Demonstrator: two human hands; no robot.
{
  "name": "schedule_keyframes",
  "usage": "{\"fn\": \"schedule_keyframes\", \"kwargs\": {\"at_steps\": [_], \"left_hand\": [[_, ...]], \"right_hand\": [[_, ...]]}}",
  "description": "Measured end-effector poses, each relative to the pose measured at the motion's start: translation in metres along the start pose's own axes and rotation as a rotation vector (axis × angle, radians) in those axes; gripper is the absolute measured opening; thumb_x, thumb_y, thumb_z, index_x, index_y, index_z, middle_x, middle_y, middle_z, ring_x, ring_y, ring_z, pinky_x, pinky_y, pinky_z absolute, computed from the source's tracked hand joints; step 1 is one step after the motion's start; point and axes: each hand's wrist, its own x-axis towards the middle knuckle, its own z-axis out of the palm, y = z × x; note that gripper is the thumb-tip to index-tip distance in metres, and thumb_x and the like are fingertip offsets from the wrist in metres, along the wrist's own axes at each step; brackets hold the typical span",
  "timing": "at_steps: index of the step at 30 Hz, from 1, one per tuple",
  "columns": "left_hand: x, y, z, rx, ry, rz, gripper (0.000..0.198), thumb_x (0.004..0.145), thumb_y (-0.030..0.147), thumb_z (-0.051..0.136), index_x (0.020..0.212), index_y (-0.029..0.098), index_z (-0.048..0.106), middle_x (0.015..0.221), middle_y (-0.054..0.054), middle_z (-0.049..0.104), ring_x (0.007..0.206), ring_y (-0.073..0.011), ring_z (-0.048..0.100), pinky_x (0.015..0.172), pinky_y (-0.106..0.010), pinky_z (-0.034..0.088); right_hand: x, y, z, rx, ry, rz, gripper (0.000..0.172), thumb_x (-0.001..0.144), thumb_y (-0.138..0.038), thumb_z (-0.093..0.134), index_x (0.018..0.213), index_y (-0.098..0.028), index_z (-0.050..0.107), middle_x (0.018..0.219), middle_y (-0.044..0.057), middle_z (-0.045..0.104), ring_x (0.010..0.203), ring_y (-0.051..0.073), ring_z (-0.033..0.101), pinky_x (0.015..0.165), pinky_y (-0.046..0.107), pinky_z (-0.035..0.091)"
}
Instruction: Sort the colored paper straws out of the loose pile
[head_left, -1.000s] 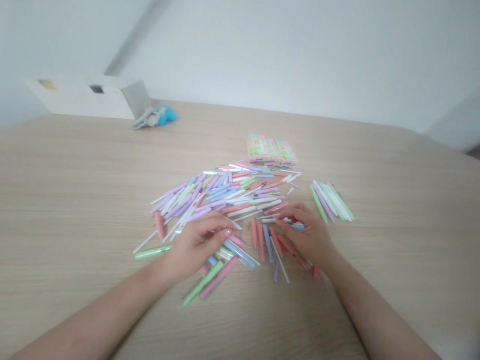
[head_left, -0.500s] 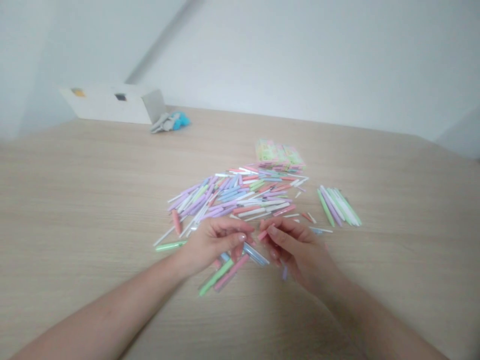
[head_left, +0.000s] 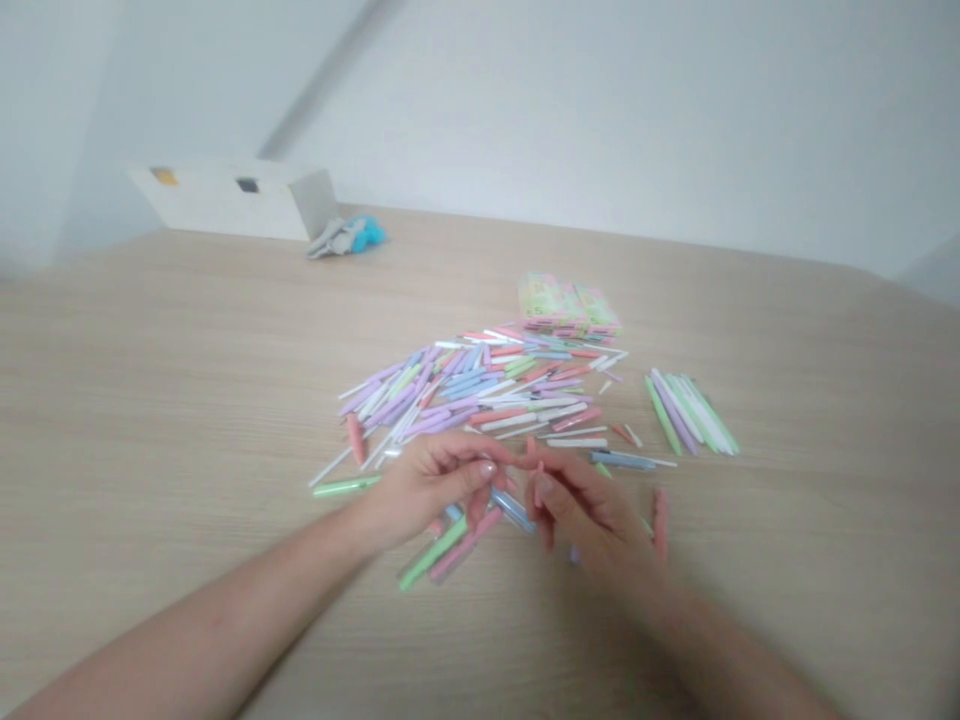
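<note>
My left hand [head_left: 435, 485] is closed, its thumb pressed against the curled fingers; what they pinch, if anything, is hidden. Below it are a green pen barrel [head_left: 433, 553], a pink barrel [head_left: 465, 546] and a clear-blue barrel [head_left: 514, 508]; I cannot tell whether they touch the hand. My right hand [head_left: 585, 495] pinches a small pink pen part [head_left: 538, 482] upright between thumb and fingers, close to the left fingertips. Just beyond both hands spreads a pile of pastel pen parts [head_left: 465, 385], with thin white tubes among them.
A row of green, purple and white pen pieces [head_left: 690, 412] lies at the right. Behind the pile are stacked green-and-pink packets [head_left: 568, 305]. A white box [head_left: 232, 205] and grey-blue gloves [head_left: 349, 237] sit far left. A pink piece [head_left: 660, 522] lies beside the right hand.
My right hand has turned, and the pink part in it now points up instead of slanting. The fingertips of both hands are closer together. The left hand has barely moved.
</note>
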Motion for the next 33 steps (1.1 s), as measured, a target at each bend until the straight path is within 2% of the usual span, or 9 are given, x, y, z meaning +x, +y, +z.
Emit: {"fn": "schedule_keyframes", "kwargs": {"at_steps": [3,7,9,17,24,33], "left_hand": [[-0.0007,-0.0011,-0.0005,0.012,0.004,-0.008,0.031,0.088,0.037,0.053,0.106,0.014,0.064,0.059,0.0,0.057,0.045,-0.0069,0.049,0.034,-0.012,0.036],[-0.0014,-0.0037,-0.0012,0.012,0.017,-0.024,0.032,0.087,0.037,0.055,0.106,0.014,0.062,0.061,-0.001,0.059,0.044,-0.0065,0.047,0.034,-0.013,0.036],[-0.0013,-0.0039,-0.0012,0.009,0.016,-0.023,0.032,0.087,0.037,0.055,0.106,0.013,0.062,0.061,-0.002,0.059,0.044,-0.007,0.048,0.034,-0.013,0.036],[-0.0002,-0.0018,0.0002,-0.033,0.019,-0.006,0.03,0.085,0.035,0.057,0.103,0.012,0.063,0.063,-0.002,0.06,0.048,-0.0071,0.052,0.038,-0.013,0.041],[-0.0013,0.0002,0.0005,0.007,0.019,-0.039,0.033,0.086,0.038,0.056,0.105,0.012,0.063,0.061,-0.002,0.059,0.047,-0.0077,0.051,0.034,-0.012,0.035],[-0.0013,0.0014,0.0009,0.027,0.04,-0.048,0.033,0.084,0.036,0.058,0.105,0.012,0.064,0.07,-0.004,0.064,0.048,-0.0073,0.052,0.036,-0.013,0.038]], "right_hand": [[-0.0043,0.0039,0.0016,-0.161,-0.006,-0.063,0.021,0.091,-0.03,0.047,0.106,-0.024,0.06,0.063,-0.004,0.048,0.053,0.008,0.045,0.049,0.019,0.037],[-0.0051,0.0063,0.0027,-0.236,0.023,-0.063,0.016,0.09,-0.031,0.05,0.093,-0.021,0.062,0.059,-0.004,0.048,0.052,0.008,0.044,0.048,0.02,0.035],[-0.0048,0.0053,0.0025,-0.242,0.03,-0.046,0.017,0.089,-0.032,0.05,0.087,-0.02,0.062,0.058,-0.004,0.049,0.052,0.008,0.044,0.048,0.02,0.035],[-0.0043,0.0018,-0.0001,-0.226,0.08,-0.002,0.019,0.09,-0.033,0.049,0.089,-0.02,0.062,0.055,-0.005,0.05,0.048,0.008,0.048,0.046,0.018,0.038],[-0.0032,0.003,-0.0005,-0.193,0.07,-0.004,0.018,0.089,-0.034,0.049,0.089,-0.021,0.062,0.057,-0.004,0.051,0.049,0.009,0.049,0.046,0.019,0.037],[-0.0024,0.0065,-0.0007,-0.184,0.075,-0.008,0.017,0.09,-0.034,0.05,0.088,-0.021,0.061,0.057,-0.004,0.05,0.05,0.008,0.048,0.048,0.02,0.036]]}}
